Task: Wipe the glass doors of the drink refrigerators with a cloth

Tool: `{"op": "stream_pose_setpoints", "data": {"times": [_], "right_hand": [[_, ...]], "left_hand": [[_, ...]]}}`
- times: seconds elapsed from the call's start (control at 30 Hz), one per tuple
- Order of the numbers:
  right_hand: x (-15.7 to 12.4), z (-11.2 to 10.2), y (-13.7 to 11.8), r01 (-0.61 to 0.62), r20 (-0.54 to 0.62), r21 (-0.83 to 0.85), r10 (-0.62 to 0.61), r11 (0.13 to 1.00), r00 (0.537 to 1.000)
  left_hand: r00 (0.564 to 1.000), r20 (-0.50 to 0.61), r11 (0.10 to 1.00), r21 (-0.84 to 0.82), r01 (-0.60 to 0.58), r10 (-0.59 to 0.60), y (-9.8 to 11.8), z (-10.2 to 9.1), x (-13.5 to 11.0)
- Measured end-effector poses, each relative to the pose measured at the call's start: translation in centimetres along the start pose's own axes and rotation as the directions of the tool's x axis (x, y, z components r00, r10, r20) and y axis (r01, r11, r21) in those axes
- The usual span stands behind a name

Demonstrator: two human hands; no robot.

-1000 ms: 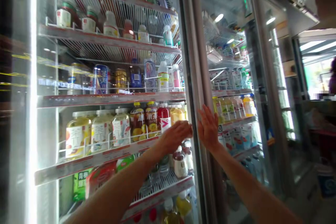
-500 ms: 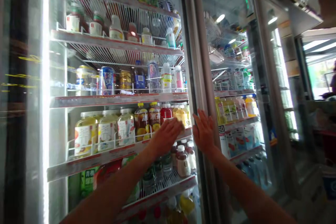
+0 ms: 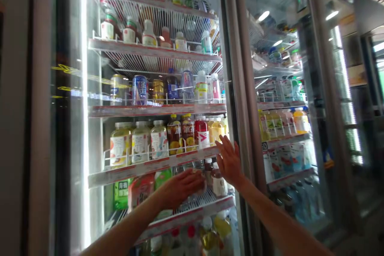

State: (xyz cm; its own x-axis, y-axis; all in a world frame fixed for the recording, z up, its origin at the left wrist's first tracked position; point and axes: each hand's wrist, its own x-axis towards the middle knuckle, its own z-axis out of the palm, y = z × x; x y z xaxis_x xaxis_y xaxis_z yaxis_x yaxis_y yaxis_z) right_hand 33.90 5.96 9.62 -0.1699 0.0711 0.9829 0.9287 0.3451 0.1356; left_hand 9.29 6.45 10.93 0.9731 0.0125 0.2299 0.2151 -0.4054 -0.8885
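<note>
My left hand (image 3: pixel 184 187) is in front of the lower shelves, palm down with its fingers together. Under its fingertips shows the edge of a pale, cloth-like piece (image 3: pixel 204 182), mostly hidden by the hand and blurred. My right hand (image 3: pixel 229 161) is raised with fingers spread against the glass door, beside the metal door frame (image 3: pixel 246 88); I see nothing in it. Behind the hands are a red-drink bottle (image 3: pixel 202 130), dark iced-tea bottles (image 3: pixel 175 134) and a brown bottle with a white label (image 3: pixel 219 182).
The drinks fridge has several wire shelves with white front rails (image 3: pixel 157 110). Cans (image 3: pixel 140 90) and bottles fill them. A bright light strip (image 3: pixel 85 128) runs down the left side. Another glass-fronted section (image 3: pixel 282 122) stands to the right.
My left hand has moved down from the bottle row to the shelf below. My right hand has shifted from the door frame onto the glass at its left. The view has turned slightly left.
</note>
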Motion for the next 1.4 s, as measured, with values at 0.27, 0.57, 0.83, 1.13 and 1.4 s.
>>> {"op": "stream_pose_setpoints", "data": {"times": [0.27,0.57,0.83,1.13,1.4], "right_hand": [[-1.3,1.5,-5.7,0.087,0.026,0.095,-0.090,0.992,0.996],[-2.1,2.7,-11.3,0.156,0.053,0.159,-0.167,0.975,0.985],[-3.0,2.6,-11.9,0.161,0.050,0.178,-0.172,0.971,0.984],[-5.6,2.5,-10.4,0.149,0.067,0.109,-0.157,0.983,0.985],[-7.8,1.5,-7.1,0.085,0.081,0.046,-0.088,0.995,0.993]], "left_hand": [[0.970,-0.069,0.969,0.075,0.237,-0.232,1.0,-1.0,-7.2],[0.782,-0.207,0.776,0.129,0.617,-0.587,2.3,-1.9,-16.3],[0.948,-0.078,0.946,0.077,0.314,-0.309,5.8,-1.3,-20.9],[0.947,-0.131,0.950,0.072,0.304,-0.294,6.4,0.3,-15.1],[0.944,-0.165,0.950,0.082,0.301,-0.285,6.2,1.7,-7.0]]}}
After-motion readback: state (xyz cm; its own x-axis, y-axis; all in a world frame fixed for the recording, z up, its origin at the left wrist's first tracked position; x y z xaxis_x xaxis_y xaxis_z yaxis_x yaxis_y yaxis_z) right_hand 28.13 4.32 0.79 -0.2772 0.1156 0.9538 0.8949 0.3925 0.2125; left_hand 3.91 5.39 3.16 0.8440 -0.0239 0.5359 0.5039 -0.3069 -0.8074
